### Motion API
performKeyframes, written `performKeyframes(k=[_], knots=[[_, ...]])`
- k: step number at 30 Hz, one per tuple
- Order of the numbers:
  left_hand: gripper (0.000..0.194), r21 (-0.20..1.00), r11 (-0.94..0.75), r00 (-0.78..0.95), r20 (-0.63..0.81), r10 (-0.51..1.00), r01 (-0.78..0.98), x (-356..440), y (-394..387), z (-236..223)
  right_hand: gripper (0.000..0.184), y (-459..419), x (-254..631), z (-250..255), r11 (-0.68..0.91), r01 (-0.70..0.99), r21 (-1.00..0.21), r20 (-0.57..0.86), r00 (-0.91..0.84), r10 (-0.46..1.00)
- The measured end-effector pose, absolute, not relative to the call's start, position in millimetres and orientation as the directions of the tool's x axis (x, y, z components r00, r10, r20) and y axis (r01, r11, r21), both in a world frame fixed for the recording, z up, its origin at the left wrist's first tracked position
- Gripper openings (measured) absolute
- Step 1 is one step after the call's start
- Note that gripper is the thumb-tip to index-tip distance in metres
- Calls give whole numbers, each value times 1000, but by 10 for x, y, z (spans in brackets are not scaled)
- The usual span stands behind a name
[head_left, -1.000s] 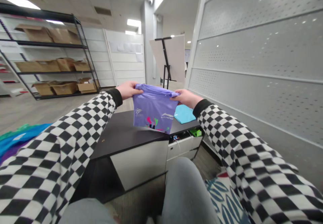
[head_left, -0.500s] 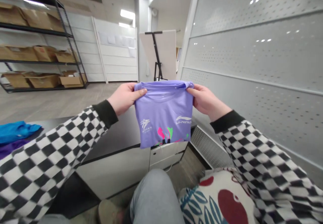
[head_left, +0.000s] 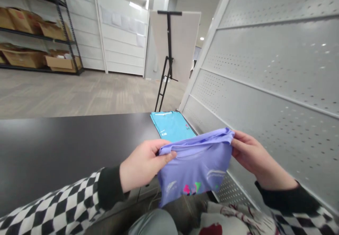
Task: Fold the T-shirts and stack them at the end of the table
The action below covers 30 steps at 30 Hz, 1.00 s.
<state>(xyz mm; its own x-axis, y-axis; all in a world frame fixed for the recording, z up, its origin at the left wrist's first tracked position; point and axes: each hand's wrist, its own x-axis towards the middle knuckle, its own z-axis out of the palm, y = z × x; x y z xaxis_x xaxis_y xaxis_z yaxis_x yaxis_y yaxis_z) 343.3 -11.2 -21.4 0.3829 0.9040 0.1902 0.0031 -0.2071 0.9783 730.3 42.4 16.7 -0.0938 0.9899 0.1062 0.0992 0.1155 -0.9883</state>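
A folded purple T-shirt [head_left: 196,168] hangs between my two hands, its collar edge up and its printed front towards me. My left hand [head_left: 147,160] pinches the left top corner, thumb in front. At the right top corner my right hand [head_left: 250,155] grips the cloth between thumb and fingers. White logos and pink and green print show on the shirt, slightly blurred. Just behind it a folded light-blue T-shirt [head_left: 172,126] lies on the right end of the black tabletop [head_left: 79,139]; the purple shirt hides its near edge.
A perforated grey panel wall [head_left: 265,69] rises close on the right. Beyond the table stands a board on a black easel [head_left: 169,44]. Shelving with cardboard boxes [head_left: 26,56] is at the far left. A patterned cloth [head_left: 222,221] lies low beside my knee.
The purple T-shirt, held by both hands throughout, has moved lower and to the right, and now tilts up at its right end. The view has turned, bringing the light-blue T-shirt back into sight.
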Motion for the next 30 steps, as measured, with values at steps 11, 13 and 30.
performKeyframes(k=[11, 13, 30], knots=[[36, 939, -342, 318, 315, 894, 33, 3572, 1866, -376, 44, 2352, 7078, -166, 176, 114, -978, 170, -67, 983], [33, 946, -322, 268, 298, 916, 47, 3621, 2148, -550, 43, 2578, 7011, -310, 144, 124, -982, 139, -44, 989], [29, 918, -397, 292, 377, 879, 10, 3763, 2485, -224, 16, 3062, 6990, -104, 366, 188, -911, 383, 64, 922]])
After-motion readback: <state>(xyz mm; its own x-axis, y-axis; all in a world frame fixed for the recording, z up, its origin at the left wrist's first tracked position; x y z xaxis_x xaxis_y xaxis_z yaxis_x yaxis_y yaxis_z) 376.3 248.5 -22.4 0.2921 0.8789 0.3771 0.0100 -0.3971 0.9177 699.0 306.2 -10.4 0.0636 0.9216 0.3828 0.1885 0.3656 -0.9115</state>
